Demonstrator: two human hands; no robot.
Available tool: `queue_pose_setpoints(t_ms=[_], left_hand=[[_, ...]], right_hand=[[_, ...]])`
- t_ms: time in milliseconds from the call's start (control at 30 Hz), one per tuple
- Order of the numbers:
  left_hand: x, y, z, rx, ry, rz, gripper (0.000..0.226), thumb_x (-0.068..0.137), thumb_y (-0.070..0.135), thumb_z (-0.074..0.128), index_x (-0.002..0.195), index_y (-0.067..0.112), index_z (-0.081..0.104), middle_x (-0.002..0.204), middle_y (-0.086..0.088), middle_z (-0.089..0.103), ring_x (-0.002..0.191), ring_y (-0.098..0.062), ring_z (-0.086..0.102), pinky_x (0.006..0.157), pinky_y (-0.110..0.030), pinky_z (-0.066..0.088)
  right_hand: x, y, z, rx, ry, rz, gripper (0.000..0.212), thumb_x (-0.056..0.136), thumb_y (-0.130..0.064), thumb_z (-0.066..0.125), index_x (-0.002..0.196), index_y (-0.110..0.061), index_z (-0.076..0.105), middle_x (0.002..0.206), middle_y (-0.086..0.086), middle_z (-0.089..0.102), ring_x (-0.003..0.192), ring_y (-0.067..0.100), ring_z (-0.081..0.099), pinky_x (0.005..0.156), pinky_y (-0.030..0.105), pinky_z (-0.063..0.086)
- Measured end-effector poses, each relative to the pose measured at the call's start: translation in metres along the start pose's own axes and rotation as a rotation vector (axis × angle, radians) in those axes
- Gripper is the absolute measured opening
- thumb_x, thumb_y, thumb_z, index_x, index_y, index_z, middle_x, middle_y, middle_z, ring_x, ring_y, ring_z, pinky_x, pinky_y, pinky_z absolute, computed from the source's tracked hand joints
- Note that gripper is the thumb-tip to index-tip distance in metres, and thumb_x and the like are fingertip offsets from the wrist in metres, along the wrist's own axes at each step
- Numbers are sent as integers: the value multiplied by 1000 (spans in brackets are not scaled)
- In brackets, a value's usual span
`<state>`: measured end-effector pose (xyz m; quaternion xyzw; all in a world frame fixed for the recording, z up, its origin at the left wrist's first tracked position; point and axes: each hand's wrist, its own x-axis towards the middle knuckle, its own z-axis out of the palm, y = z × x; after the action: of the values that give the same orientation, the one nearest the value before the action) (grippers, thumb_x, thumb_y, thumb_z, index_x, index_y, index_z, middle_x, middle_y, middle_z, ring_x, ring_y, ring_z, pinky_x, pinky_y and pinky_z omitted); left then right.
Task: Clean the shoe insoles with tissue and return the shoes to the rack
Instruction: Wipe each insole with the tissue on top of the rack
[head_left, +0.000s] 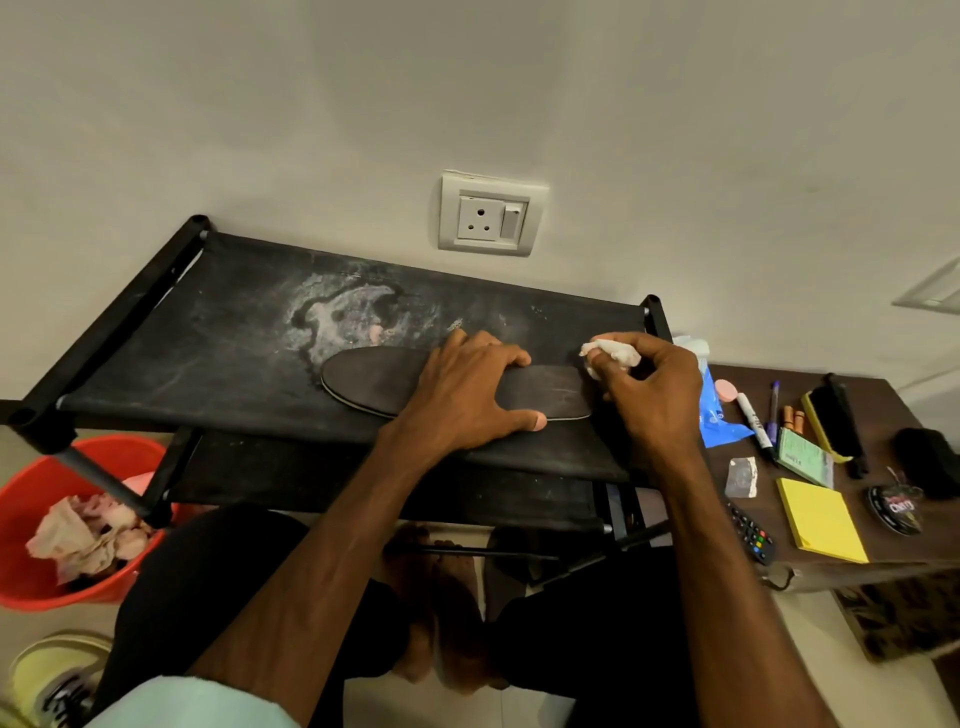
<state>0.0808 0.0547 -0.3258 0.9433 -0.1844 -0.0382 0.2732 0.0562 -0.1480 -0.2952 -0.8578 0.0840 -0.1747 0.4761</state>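
Against the pale wall (311, 104), the rack (234, 322) bears the insole (374, 379) on top. Our left grip (467, 395) presses it flat, fingers spread; our right grip (649, 400) pinches tissue (610, 353) at its end. Wiping seems underway; next, we need steady strokes along it.

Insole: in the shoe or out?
Out. The insole lies flat on the rack's top shelf, no shoe around it; the left hand presses it down, the right hand pinches a wadded tissue at its end.
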Motion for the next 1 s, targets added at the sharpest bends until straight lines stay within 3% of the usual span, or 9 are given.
queue_pose_setpoints(t_ms=[100, 200, 267, 400, 600, 833, 1000], left_hand=[[2, 1, 0, -26, -24, -12, 86, 59, 84, 59, 133, 39, 55, 133, 5, 56, 131, -21, 45, 118, -48, 28], [4, 2, 0, -10, -31, -22, 89, 56, 87, 53, 132, 41, 55, 132, 7, 57, 129, -21, 46, 115, -49, 31], [2, 4, -1, 5, -35, -43, 84, 61, 83, 62, 133, 41, 55, 134, 6, 57, 131, -22, 45, 115, -48, 32], [-3, 10, -5, 14, -15, -93, 74, 71, 64, 78, 136, 37, 56, 137, 2, 54, 132, -25, 39, 112, -43, 34], [-4, 18, -6, -13, -15, -118, 73, 70, 59, 82, 135, 39, 55, 138, 2, 51, 134, -27, 36, 111, -45, 33], [-3, 19, -10, -51, -62, -123, 70, 73, 55, 82, 134, 39, 52, 139, 1, 47, 134, -27, 32, 110, -45, 26], [-3, 22, -11, -29, -89, -125, 70, 75, 56, 80, 136, 39, 50, 141, -1, 45, 136, -28, 30, 110, -45, 25]], right_hand=[[-1, -3, 8, -141, -94, -93, 15, 86, -16, 78, 83, -30, 77, 83, -18, 74, 81, -4, 69, 79, 20, 59], [-2, -8, 23, -324, -167, -159, 13, 84, -20, 71, 89, -25, 82, 86, -11, 78, 78, 7, 72, 75, 37, 62], [0, -15, 30, -436, -201, -122, 18, 83, -19, 67, 93, -24, 81, 87, -4, 78, 78, 19, 72, 74, 43, 62], [5, -19, 28, -575, -281, -95, 15, 84, -16, 69, 89, -22, 82, 85, 1, 77, 76, 23, 70, 72, 40, 60], [-5, -11, 3, -649, -374, -20, 11, 85, -29, 74, 94, -31, 80, 93, 1, 77, 85, 24, 70, 79, 47, 60], [-11, -12, 19, -592, -219, -65, 19, 82, -22, 67, 94, -29, 80, 86, 2, 77, 80, 28, 71, 73, 47, 61], [0, -15, 34, -516, -137, -85, 17, 87, -16, 69, 97, -24, 81, 86, 0, 77, 79, 21, 71, 73, 40, 61]])
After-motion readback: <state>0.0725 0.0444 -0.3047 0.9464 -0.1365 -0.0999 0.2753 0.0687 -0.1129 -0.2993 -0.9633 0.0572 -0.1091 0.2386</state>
